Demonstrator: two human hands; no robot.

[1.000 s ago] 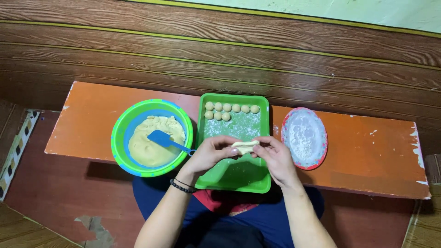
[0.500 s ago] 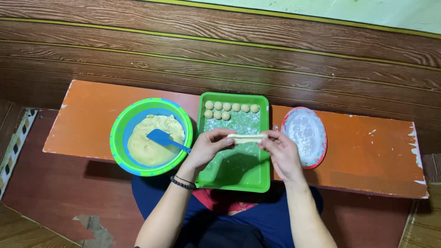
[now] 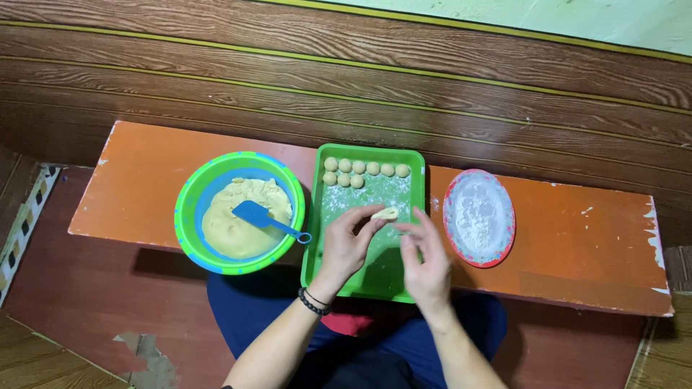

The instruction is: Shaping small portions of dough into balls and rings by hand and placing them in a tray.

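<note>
Over the green tray [image 3: 328, 252] my left hand [image 3: 346, 245] pinches a small pale piece of dough [image 3: 386, 213] between thumb and fingers. My right hand [image 3: 427, 263] is just to its right, fingers spread and loose, holding nothing. Several small dough balls [image 3: 364, 171] lie in two rows at the tray's far end, on a dusting of flour. A black band sits on my left wrist.
A green and blue bowl [image 3: 189, 209] with yellow dough and a blue spatula [image 3: 263, 218] stands left of the tray. A red-rimmed plate of flour [image 3: 479, 217] lies to the right. All rest on an orange bench [image 3: 144, 176] before a wooden wall.
The dough strip that both hands held stretched between them is now a short piece in my left hand alone. My right hand has let go and dropped back toward me.
</note>
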